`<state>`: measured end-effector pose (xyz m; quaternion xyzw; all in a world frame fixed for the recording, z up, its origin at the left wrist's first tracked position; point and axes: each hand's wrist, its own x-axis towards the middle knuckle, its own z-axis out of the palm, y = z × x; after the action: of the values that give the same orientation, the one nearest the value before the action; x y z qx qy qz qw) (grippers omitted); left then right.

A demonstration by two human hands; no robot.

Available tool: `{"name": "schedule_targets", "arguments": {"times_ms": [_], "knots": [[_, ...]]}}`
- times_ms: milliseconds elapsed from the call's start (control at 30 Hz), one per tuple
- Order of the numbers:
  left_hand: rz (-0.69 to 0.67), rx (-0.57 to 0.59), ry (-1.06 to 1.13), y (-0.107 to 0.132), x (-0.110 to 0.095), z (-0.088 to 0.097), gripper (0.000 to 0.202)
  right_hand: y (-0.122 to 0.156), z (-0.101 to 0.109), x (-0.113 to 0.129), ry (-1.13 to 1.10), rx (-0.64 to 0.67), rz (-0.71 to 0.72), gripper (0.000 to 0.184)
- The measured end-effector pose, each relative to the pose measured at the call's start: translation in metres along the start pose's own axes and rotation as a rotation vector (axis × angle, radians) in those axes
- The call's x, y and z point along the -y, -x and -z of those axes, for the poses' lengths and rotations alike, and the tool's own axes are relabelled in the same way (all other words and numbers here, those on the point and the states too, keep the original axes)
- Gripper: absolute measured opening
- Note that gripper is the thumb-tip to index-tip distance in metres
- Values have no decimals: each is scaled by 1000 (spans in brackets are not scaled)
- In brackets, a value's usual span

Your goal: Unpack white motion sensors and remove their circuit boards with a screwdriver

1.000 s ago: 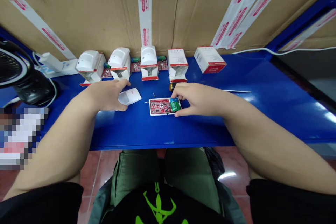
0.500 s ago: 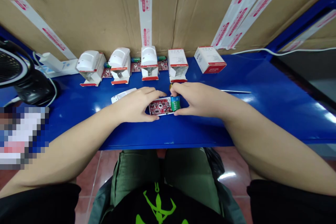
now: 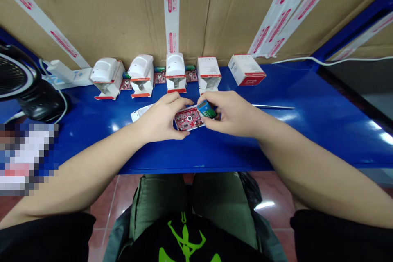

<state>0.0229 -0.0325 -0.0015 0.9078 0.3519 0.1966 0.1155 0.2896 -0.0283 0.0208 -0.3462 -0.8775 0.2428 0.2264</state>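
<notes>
A red circuit board (image 3: pixel 184 120) in a white housing sits in front of me, a little above the table's front edge. My left hand (image 3: pixel 164 117) grips its left end, thumb below and fingers above. Between the thumb and fingers of my right hand (image 3: pixel 229 112) is a blue and green battery (image 3: pixel 206 109), tilted over the board's right end. Whether the battery still touches the housing I cannot tell. Partly hidden behind my left hand lies a white plastic cover (image 3: pixel 140 111).
White detectors (image 3: pixel 104 69) rest on opened boxes along the back, with more red boards between them. Two white and red boxes (image 3: pixel 208 71) stand further right, one closed. A thin metal rod (image 3: pixel 273 107) lies right of my hand. A black fan (image 3: pixel 33 90) stands at the left.
My right hand has tipped the battery up from lying flat at the board's right end. The housing has turned slightly, its right end moving away from me.
</notes>
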Motion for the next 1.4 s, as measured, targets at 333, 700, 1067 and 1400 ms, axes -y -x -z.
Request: {"name": "schedule_targets", "arguments": {"times_ms": [333, 700, 1067, 1400], "knots": [[-2, -217, -198, 1, -1, -5, 51, 1, -27, 12, 215, -143, -90, 20], [-153, -291, -231, -1, 12, -13, 53, -2, -26, 12, -50, -310, -81, 13], [-204, -268, -127, 1, 17, -5, 60, -4, -15, -3, -155, -363, -233, 24], [-145, -195, -42, 2, 11, 1, 67, -5, 8, -21, -394, -200, -360, 28]]}}
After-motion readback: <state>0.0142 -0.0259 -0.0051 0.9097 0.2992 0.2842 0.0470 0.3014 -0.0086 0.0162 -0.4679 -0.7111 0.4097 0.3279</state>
